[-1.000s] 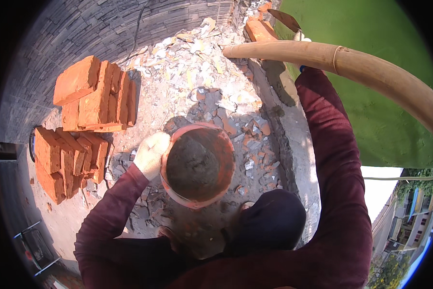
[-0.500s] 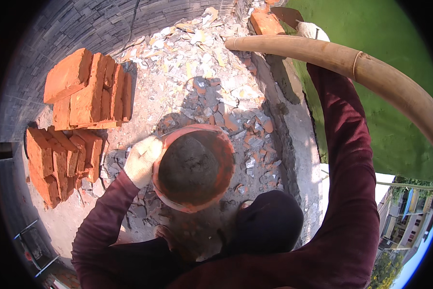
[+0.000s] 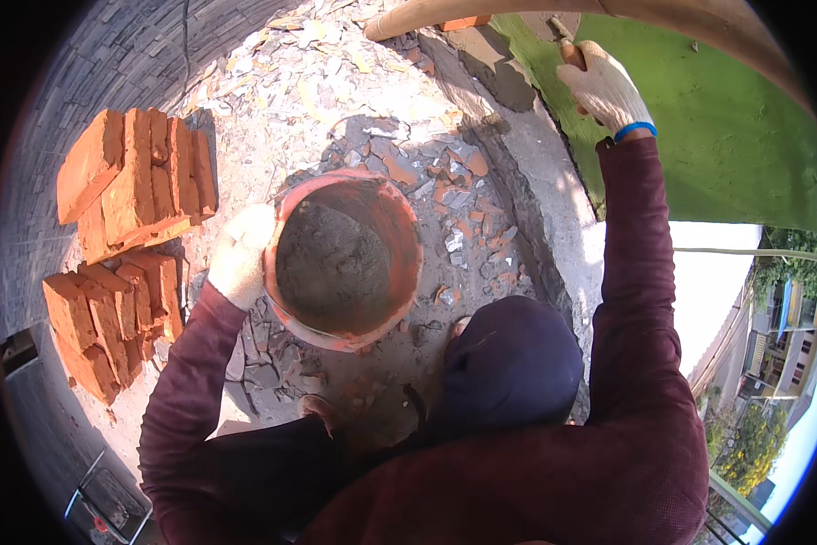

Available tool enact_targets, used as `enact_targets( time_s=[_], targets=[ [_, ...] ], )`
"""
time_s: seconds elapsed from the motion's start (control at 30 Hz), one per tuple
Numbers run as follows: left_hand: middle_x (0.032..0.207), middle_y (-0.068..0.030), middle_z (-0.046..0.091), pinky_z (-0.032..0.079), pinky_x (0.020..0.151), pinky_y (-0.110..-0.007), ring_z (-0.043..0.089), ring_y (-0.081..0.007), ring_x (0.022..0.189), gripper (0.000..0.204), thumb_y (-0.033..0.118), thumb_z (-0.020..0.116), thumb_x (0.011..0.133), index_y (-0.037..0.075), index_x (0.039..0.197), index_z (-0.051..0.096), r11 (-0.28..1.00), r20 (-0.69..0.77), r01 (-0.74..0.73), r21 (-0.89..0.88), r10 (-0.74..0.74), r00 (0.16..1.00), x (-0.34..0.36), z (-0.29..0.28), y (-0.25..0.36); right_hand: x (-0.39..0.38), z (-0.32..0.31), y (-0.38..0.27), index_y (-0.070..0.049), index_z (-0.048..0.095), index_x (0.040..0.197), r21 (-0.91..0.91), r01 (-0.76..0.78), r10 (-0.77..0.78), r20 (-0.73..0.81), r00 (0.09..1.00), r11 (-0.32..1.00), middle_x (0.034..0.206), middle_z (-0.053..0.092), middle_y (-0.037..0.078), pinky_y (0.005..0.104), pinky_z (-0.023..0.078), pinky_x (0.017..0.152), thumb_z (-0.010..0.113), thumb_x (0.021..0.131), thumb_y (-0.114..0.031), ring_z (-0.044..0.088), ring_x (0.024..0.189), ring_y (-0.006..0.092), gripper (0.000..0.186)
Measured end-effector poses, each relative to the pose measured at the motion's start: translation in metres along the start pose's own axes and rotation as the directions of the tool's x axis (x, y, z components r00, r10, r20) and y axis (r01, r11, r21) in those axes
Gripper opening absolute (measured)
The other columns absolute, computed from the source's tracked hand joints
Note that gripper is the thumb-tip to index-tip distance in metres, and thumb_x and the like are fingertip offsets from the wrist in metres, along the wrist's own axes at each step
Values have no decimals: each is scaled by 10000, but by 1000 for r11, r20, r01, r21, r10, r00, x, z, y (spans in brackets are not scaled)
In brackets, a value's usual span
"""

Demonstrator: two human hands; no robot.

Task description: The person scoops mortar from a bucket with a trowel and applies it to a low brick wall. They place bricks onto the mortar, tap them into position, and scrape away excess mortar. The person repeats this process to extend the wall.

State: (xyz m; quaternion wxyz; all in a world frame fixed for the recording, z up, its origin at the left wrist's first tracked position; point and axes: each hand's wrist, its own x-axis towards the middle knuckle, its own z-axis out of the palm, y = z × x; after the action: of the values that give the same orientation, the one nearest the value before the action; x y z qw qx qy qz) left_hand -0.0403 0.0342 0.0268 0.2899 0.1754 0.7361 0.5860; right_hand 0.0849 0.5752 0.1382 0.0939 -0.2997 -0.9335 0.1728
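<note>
My left hand (image 3: 243, 256), in a pale knit glove, is closed on the rim of a reddish bucket (image 3: 412, 259). Grey wet mortar (image 3: 331, 263) fills the bucket's lower part, heaped toward the far side. Out at the upper right, my gloved right hand (image 3: 607, 86) grips a trowel (image 3: 567, 50) by its wooden handle. Only the handle and metal shank show clearly; the blade cannot be made out. Just beyond is a patch of grey mortar (image 3: 507, 82) along the top of the low ledge (image 3: 554, 173), beside the green wall (image 3: 699, 118).
Two stacks of orange bricks, one farther (image 3: 131, 191) and one nearer (image 3: 109, 318), stand at the left by a grey stone-patterned wall (image 3: 99, 64). Broken rubble (image 3: 290, 68) covers the ground. A bamboo pole (image 3: 481, 11) crosses the top right, with part of a brick (image 3: 464, 23) behind it.
My right hand has come out from behind the bamboo pole, with the trowel handle now showing. The view has shifted, so the pole sits higher. My left hand stays on the bucket, which is tilted slightly.
</note>
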Motion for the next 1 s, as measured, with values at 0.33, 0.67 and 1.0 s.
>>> enact_targets(
  time_s=[0.33,0.67,1.0],
  targets=[
    [1112,-36,718,561,880,-294,655,-116,973,303,295,609,1090,34,1223,686,946,55,200,-256,-192,980,30,9,38,-246,40,-32,-53,621,1113,240,371,-442,443,780,897,989,729,193,519,568,760,681,949,-234,733,884,415,251],
    [1146,-28,700,548,875,-294,667,-134,1008,378,385,631,1072,51,1242,681,991,24,99,-91,-97,995,7,1,36,-219,90,-86,1,772,1070,151,548,-535,528,659,823,1001,783,203,517,613,758,753,819,-171,775,942,398,304],
    [1173,-87,721,545,934,-329,682,-181,1059,364,290,556,1101,19,1319,664,1000,54,-7,-21,8,999,20,-9,-2,-212,80,-88,-23,755,1056,-80,637,-532,476,700,766,917,758,187,490,614,720,748,825,-203,776,861,377,293]
  ],
)
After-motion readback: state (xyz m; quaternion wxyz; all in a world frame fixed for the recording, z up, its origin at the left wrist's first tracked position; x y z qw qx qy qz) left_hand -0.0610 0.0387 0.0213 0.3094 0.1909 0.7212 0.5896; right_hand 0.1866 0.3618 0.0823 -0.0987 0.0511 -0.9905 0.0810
